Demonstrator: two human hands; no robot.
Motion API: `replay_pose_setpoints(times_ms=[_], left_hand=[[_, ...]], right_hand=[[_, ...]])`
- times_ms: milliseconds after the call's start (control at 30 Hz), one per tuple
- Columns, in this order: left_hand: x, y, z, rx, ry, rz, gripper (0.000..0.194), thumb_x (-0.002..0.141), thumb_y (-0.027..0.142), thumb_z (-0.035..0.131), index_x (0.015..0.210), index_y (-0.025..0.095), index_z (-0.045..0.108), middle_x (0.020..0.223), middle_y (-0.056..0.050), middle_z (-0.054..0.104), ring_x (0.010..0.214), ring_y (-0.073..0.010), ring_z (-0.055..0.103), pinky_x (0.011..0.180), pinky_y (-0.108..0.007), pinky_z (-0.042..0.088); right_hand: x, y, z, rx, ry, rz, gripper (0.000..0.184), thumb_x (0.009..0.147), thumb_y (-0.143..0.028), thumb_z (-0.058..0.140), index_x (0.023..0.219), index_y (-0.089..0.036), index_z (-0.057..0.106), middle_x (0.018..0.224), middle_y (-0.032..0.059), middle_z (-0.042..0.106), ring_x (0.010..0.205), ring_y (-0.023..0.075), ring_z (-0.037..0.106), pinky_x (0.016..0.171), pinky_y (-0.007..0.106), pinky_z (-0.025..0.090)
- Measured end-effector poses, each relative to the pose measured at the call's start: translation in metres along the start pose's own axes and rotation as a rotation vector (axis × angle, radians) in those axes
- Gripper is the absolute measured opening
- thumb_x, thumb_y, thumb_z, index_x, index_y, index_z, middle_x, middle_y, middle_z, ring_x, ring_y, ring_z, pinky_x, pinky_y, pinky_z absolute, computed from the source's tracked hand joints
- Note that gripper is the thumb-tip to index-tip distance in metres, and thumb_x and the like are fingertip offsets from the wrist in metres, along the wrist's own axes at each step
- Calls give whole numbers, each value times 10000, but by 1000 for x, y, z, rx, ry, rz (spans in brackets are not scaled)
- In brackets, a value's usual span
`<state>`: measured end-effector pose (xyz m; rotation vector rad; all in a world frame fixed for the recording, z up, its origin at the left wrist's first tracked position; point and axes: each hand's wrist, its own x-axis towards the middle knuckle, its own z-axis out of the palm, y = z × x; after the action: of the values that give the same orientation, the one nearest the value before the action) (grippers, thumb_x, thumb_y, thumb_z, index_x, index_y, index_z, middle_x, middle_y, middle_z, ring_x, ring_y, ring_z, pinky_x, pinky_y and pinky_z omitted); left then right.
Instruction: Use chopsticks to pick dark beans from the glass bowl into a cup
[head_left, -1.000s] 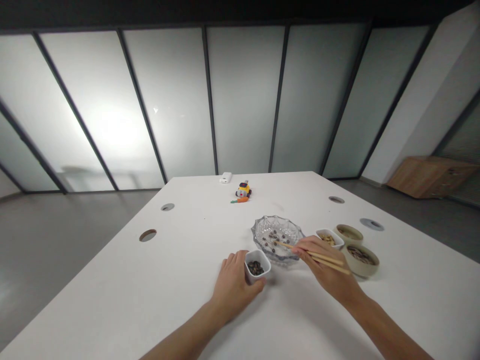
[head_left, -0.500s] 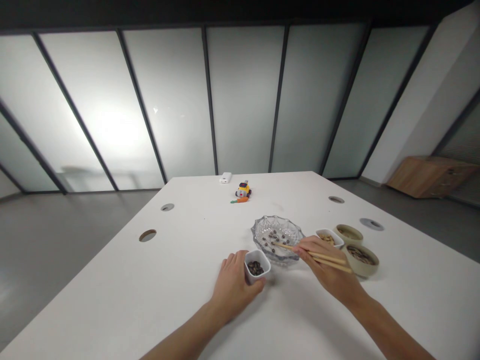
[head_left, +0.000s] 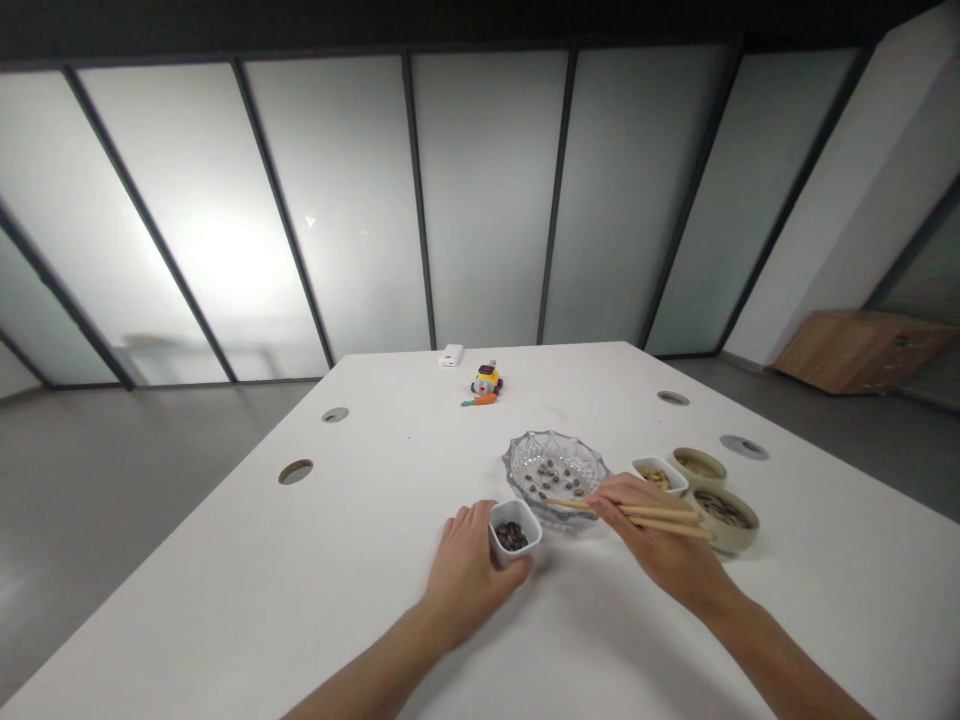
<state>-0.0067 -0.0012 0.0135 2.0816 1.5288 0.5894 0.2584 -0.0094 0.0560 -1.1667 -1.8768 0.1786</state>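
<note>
My left hand [head_left: 471, 573] wraps round a small white square cup [head_left: 515, 533] with dark seeds in it, near the table's front. My right hand [head_left: 660, 545] grips a pair of wooden chopsticks [head_left: 634, 515]. Their tips reach left over the near rim of a clear glass bowl [head_left: 555, 468], which holds several dark seeds. I cannot make out whether anything is caught between the tips.
Right of the glass bowl stand a small white dish [head_left: 659, 476] and two beige bowls [head_left: 697, 466] [head_left: 724, 518]. Farther back lie a yellow toy [head_left: 487, 380], an orange carrot toy [head_left: 482, 400] and a white box [head_left: 451, 355]. Cable holes [head_left: 295, 471] dot the white table.
The chopstick tips have drawn back from the middle of the glass bowl toward its near rim, and they lie lower and flatter. My left hand has stayed on the cup.
</note>
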Motion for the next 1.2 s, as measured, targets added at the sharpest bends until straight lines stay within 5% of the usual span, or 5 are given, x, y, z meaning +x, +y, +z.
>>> replay_pose_setpoints(times_ms=[333, 733, 1200], left_hand=[[-1, 2, -2, 4, -4, -5, 395, 871, 436, 747, 1196, 248, 626, 1217, -78, 722, 1171, -312, 626, 1035, -418, 439], [-2, 2, -3, 3, -15, -7, 364, 876, 436, 730, 1168, 247, 622, 1212, -71, 723, 1156, -302, 623, 1018, -410, 432], [-2, 2, -4, 14, -14, -7, 372, 877, 433, 736, 1179, 252, 619, 1224, -74, 721, 1169, -304, 623, 1026, -409, 439]], right_hand=[[-1, 5, 2, 24, 108, 2, 420, 1063, -595, 621, 851, -268, 779, 846, 63, 807, 780, 231, 771, 720, 349, 641], [1, 2, 2, 104, 8, -12, 423, 1075, -574, 613, 854, -263, 796, 856, 51, 803, 774, 209, 767, 732, 338, 648], [-3, 10, 7, 92, 54, 13, 409, 1057, -595, 631, 848, -266, 757, 843, 63, 776, 776, 229, 738, 720, 355, 638]])
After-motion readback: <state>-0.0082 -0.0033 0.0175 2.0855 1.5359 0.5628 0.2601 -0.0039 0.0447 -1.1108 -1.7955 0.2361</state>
